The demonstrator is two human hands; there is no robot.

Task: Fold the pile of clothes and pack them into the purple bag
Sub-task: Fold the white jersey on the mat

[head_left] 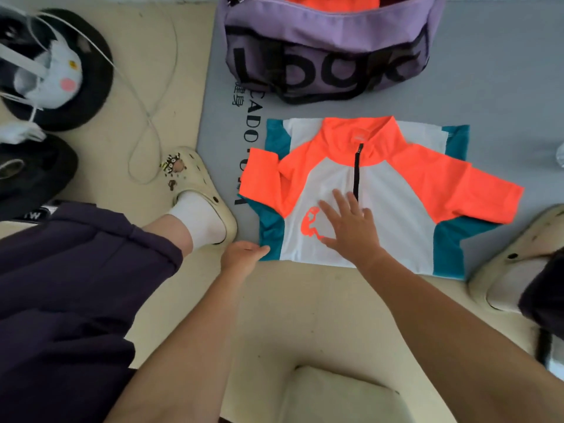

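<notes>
Clearly, from the head view, we are in the folding stage: the shirt [360, 193], white with orange shoulders and collar and teal side panels, lies front-up on the grey mat [494, 71], its near hem reaching onto the cream floor [305, 300], and its lower half looks already tucked under, so it reads as short and squat. Our right hand [351, 230] rests flat on the white chest panel just beside the orange print, fingers straight and spread, holding nothing and merely pressing the cloth down. Our left hand [244, 254] sits at the near left corner of the shirt, fingers curled at the teal edge; it seems to pinch that corner, though the grip itself is hidden behind the knuckles. We judge the next move to be bringing that left side across toward the middle while the right palm keeps the body from sliding, then doing the same with the sleeves. The purple bag [329, 56] stands open just beyond the collar, with orange cloth already showing inside, so some packing appears done. Both forearms reach forward and down from the bottom of the view.
</notes>
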